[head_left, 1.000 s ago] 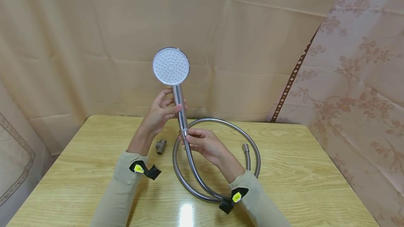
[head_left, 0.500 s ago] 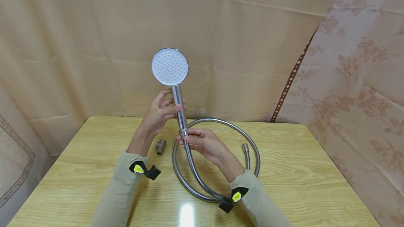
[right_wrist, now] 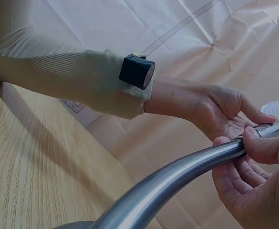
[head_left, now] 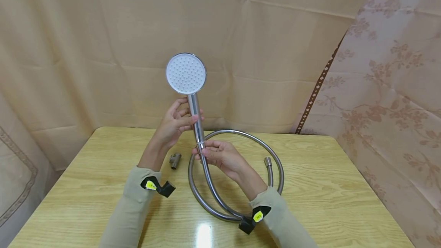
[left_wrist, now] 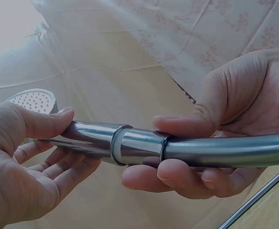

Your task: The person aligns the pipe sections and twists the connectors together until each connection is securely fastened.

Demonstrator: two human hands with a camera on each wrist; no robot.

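Observation:
My left hand grips the chrome handle of a shower head, thumb across the front, its round white spray face turned toward me. Below it, my right hand pinches the connector nut at the end of a metal shower hose between thumb and fingers. Nut and handle are in line; a narrow pale band shows between them in the left wrist view. From the nut the hose drops in a curve and loops on the table. Its free end fitting lies to the right of my right hand.
A small metal valve fitting lies on the wooden table, left of the hose loop. Beige curtain hangs behind the table's far edge. Floral cloth covers the right side.
The shower head and both hands stay almost in place. Fingers of my right hand shift slightly around the connector nut.

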